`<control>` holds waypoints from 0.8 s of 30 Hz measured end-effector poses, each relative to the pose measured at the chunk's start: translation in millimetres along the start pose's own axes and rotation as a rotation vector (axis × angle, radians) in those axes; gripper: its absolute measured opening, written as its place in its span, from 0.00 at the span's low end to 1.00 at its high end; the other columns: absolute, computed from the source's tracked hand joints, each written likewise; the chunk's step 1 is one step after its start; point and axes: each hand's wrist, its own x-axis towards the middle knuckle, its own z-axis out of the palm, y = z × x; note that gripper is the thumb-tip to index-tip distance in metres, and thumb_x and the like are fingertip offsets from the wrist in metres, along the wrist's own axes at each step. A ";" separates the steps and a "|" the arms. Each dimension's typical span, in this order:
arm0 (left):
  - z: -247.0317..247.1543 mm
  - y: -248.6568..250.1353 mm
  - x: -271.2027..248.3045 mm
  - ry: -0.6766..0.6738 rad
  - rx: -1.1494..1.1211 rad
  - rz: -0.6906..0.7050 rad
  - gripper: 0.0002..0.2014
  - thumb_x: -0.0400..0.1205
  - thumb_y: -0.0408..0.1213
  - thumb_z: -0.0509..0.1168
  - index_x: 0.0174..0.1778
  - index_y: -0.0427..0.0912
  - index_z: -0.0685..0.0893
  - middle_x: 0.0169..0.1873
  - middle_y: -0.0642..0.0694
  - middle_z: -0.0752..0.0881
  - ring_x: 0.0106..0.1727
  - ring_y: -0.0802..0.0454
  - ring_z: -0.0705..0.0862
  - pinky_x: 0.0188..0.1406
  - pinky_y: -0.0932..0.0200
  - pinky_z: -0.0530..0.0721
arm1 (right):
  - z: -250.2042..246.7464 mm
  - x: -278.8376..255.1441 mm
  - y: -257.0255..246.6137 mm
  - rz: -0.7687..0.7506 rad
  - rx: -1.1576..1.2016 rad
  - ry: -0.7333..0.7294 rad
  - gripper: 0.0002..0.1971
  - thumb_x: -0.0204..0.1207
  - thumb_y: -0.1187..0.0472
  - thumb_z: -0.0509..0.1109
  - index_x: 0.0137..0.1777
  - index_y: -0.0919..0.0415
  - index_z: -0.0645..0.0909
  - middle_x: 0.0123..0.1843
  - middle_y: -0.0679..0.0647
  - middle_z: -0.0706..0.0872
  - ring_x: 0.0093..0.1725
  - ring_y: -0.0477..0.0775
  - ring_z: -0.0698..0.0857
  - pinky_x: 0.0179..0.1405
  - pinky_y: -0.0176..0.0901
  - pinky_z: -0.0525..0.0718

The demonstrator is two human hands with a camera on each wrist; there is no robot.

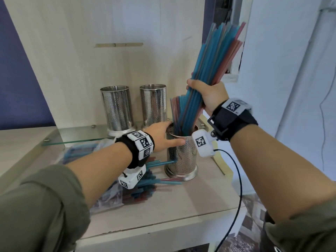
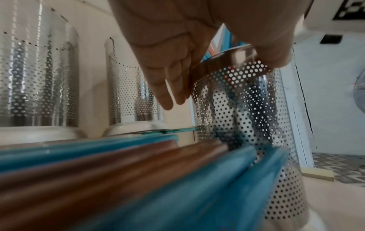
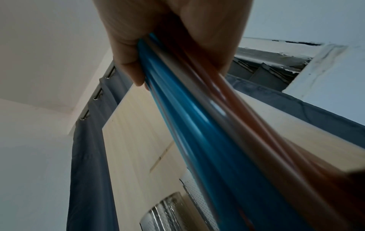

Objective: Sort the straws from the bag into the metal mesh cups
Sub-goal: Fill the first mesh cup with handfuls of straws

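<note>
Right hand [image 1: 207, 95] clenched round straw bundle [image 1: 209, 70] — long axis tilted upper right, lower ends inside mesh cup [image 1: 181, 155], centre frame — left hand [image 1: 163, 135] cupping its rim.

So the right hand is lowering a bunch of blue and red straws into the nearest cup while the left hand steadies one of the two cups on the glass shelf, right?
Not quite. The left hand steadies the nearest cup itself, the same one the straws enter, as the head view shows. The two cups on the glass shelf stand untouched. The rest holds: the right hand grips the blue and red bunch.
</note>
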 end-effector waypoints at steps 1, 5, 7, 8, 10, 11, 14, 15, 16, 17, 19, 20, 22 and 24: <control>-0.2 -1.5 0.4 0.001 -0.021 -0.004 0.44 0.72 0.63 0.70 0.79 0.45 0.66 0.74 0.47 0.76 0.72 0.49 0.76 0.70 0.57 0.71 | -0.4 -2.8 7.5 0.017 -0.017 0.006 0.10 0.62 0.59 0.81 0.43 0.57 0.88 0.40 0.54 0.91 0.46 0.58 0.91 0.53 0.59 0.89; 3.5 -8.3 1.9 0.033 -0.091 -0.002 0.44 0.68 0.65 0.72 0.77 0.48 0.70 0.69 0.51 0.80 0.69 0.52 0.79 0.70 0.54 0.76 | -3.0 -19.5 37.9 0.096 -0.081 0.035 0.19 0.61 0.58 0.82 0.52 0.61 0.89 0.49 0.56 0.93 0.50 0.57 0.92 0.55 0.60 0.89; 6.4 -9.4 1.4 0.041 -0.108 -0.004 0.41 0.68 0.65 0.72 0.75 0.49 0.72 0.67 0.52 0.82 0.66 0.53 0.81 0.68 0.54 0.78 | -3.6 -27.9 48.4 0.127 -0.101 0.037 0.20 0.61 0.56 0.83 0.53 0.61 0.89 0.49 0.56 0.93 0.49 0.57 0.92 0.54 0.61 0.89; 7.3 -8.9 0.8 0.045 -0.113 0.004 0.40 0.69 0.64 0.72 0.74 0.49 0.72 0.66 0.51 0.82 0.65 0.53 0.81 0.66 0.56 0.78 | -3.7 -30.5 52.3 0.137 -0.124 0.033 0.20 0.61 0.55 0.83 0.53 0.60 0.89 0.48 0.55 0.93 0.49 0.56 0.92 0.54 0.61 0.89; 8.3 -8.1 0.3 0.049 -0.111 0.016 0.39 0.70 0.62 0.72 0.75 0.49 0.71 0.66 0.51 0.82 0.65 0.52 0.81 0.61 0.61 0.76 | -2.3 -32.0 55.9 0.136 -0.226 0.006 0.19 0.63 0.53 0.83 0.53 0.58 0.89 0.47 0.54 0.93 0.47 0.55 0.92 0.53 0.60 0.90; 8.6 -7.8 0.2 0.048 -0.106 0.019 0.39 0.71 0.62 0.72 0.75 0.49 0.70 0.66 0.50 0.82 0.65 0.51 0.81 0.59 0.63 0.75 | -1.3 -31.3 57.1 0.131 -0.303 -0.014 0.23 0.61 0.50 0.83 0.55 0.57 0.88 0.48 0.52 0.92 0.47 0.54 0.92 0.53 0.58 0.90; 8.8 -7.0 0.2 0.038 -0.089 0.032 0.42 0.71 0.62 0.72 0.78 0.48 0.67 0.68 0.49 0.80 0.67 0.51 0.80 0.59 0.63 0.73 | 0.7 -27.3 58.3 0.136 -0.531 -0.067 0.37 0.51 0.37 0.78 0.61 0.55 0.85 0.48 0.49 0.91 0.46 0.52 0.90 0.50 0.55 0.91; 8.6 -7.2 0.2 0.036 -0.086 0.034 0.43 0.71 0.62 0.72 0.78 0.47 0.67 0.69 0.48 0.80 0.68 0.50 0.79 0.60 0.62 0.73 | 1.5 -26.2 58.4 0.137 -0.573 -0.080 0.36 0.53 0.39 0.79 0.62 0.55 0.84 0.48 0.50 0.90 0.46 0.52 0.90 0.50 0.54 0.91; 8.4 -7.8 0.4 0.035 -0.086 0.036 0.43 0.71 0.62 0.72 0.78 0.47 0.66 0.70 0.48 0.80 0.68 0.50 0.79 0.60 0.62 0.72 | 1.8 -25.2 58.6 0.144 -0.601 -0.087 0.34 0.57 0.41 0.79 0.63 0.55 0.83 0.49 0.50 0.90 0.46 0.53 0.90 0.50 0.54 0.90; 8.1 -8.4 0.5 0.036 -0.085 0.036 0.43 0.71 0.62 0.72 0.78 0.47 0.66 0.70 0.48 0.80 0.68 0.50 0.79 0.59 0.63 0.72 | 1.6 -23.9 60.0 0.145 -0.620 -0.090 0.31 0.60 0.43 0.80 0.63 0.55 0.82 0.49 0.51 0.89 0.46 0.53 0.90 0.51 0.55 0.90; 7.6 -9.5 1.1 0.035 -0.072 0.036 0.43 0.70 0.63 0.71 0.77 0.47 0.67 0.69 0.48 0.80 0.67 0.50 0.80 0.58 0.62 0.73 | 3.0 -24.1 59.0 0.137 -0.648 -0.106 0.30 0.60 0.43 0.80 0.62 0.53 0.83 0.48 0.49 0.90 0.46 0.52 0.90 0.50 0.55 0.91; 7.4 -9.8 1.3 0.033 -0.065 0.035 0.43 0.70 0.64 0.71 0.77 0.47 0.67 0.69 0.47 0.80 0.67 0.50 0.80 0.59 0.61 0.74 | 3.6 -24.8 59.0 0.127 -0.651 -0.110 0.30 0.58 0.41 0.79 0.61 0.51 0.83 0.47 0.48 0.90 0.45 0.50 0.90 0.49 0.54 0.91; 7.0 -10.5 1.9 0.032 -0.058 0.030 0.42 0.71 0.64 0.70 0.76 0.46 0.68 0.68 0.47 0.81 0.66 0.50 0.80 0.58 0.61 0.75 | 4.1 -26.8 60.2 0.095 -0.619 -0.105 0.31 0.56 0.40 0.80 0.60 0.50 0.82 0.47 0.45 0.90 0.44 0.46 0.90 0.48 0.50 0.91; 6.4 -10.9 2.2 0.036 -0.049 0.028 0.40 0.71 0.64 0.70 0.75 0.45 0.69 0.67 0.48 0.81 0.64 0.50 0.81 0.54 0.63 0.74 | 5.1 -32.6 59.3 0.014 -0.538 -0.085 0.30 0.63 0.48 0.84 0.64 0.53 0.79 0.51 0.43 0.88 0.47 0.40 0.88 0.49 0.40 0.88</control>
